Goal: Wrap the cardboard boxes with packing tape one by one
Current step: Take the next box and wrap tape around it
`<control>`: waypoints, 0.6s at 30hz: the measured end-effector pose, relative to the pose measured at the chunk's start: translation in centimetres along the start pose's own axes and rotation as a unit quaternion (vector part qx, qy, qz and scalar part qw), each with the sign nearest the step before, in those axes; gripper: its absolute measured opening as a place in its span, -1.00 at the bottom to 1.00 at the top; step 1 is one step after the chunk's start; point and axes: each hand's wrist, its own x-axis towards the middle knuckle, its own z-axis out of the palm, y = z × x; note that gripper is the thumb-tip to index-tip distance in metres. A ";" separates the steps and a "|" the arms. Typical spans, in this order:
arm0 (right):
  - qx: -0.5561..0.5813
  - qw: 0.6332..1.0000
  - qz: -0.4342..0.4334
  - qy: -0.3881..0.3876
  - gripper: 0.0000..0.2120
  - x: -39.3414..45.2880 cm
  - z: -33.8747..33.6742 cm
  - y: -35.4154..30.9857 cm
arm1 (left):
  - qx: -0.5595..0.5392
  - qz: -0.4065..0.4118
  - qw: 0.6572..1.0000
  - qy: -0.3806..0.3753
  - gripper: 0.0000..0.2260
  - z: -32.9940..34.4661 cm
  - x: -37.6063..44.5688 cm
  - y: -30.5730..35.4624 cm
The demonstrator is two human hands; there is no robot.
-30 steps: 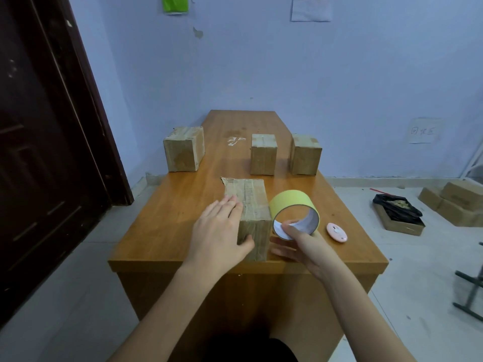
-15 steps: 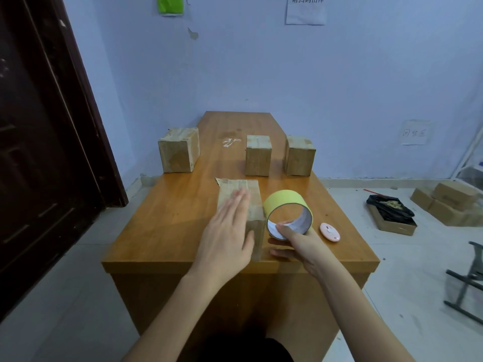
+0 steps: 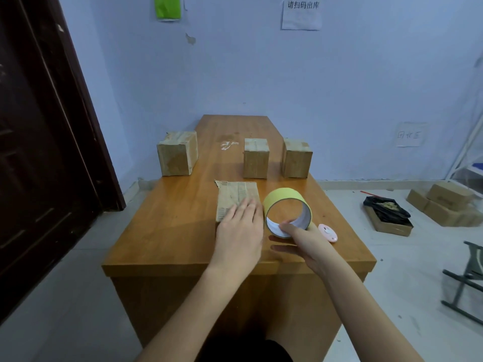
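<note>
At frame centre, one cardboard box (image 3: 236, 198) lies on the counter (image 3: 167, 231), long axis running away from the viewer. The left hand (image 3: 239, 231) presses flat on it, fingers straight. The right hand (image 3: 304, 237) pinches one yellow tape roll (image 3: 285, 202), its hole facing the viewer. Three more boxes (image 3: 256, 162) stand behind.

1. Wooden table (image 3: 167, 231), orange-brown top.
2. Small pink round object (image 3: 328, 232) on the table near its right edge.
3. Dark brown door (image 3: 39, 152) at left.
4. Green sheet (image 3: 167, 7) and white paper notice (image 3: 302, 13) on the bluish wall; another paper label (image 3: 410, 134) lower right.
5. Open floor box with black bag (image 3: 386, 212) at right.
6. Metal frame (image 3: 465, 280) at far right.
</note>
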 end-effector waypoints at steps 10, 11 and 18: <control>-0.027 0.997 0.037 -0.060 -0.41 -0.8 1.0 -0.2 | -0.083 -0.039 0.993 0.073 -0.59 -0.5 -0.4 0.1; -0.032 0.995 0.050 -0.075 -0.43 -0.9 1.2 -0.2 | -0.085 -0.039 0.993 0.076 -0.60 -0.4 -0.5 0.2; -0.025 0.999 -0.030 -0.025 -0.83 -1.1 1.1 -1.4 | -0.155 -0.086 0.976 0.130 -0.60 0.1 -1.3 -1.1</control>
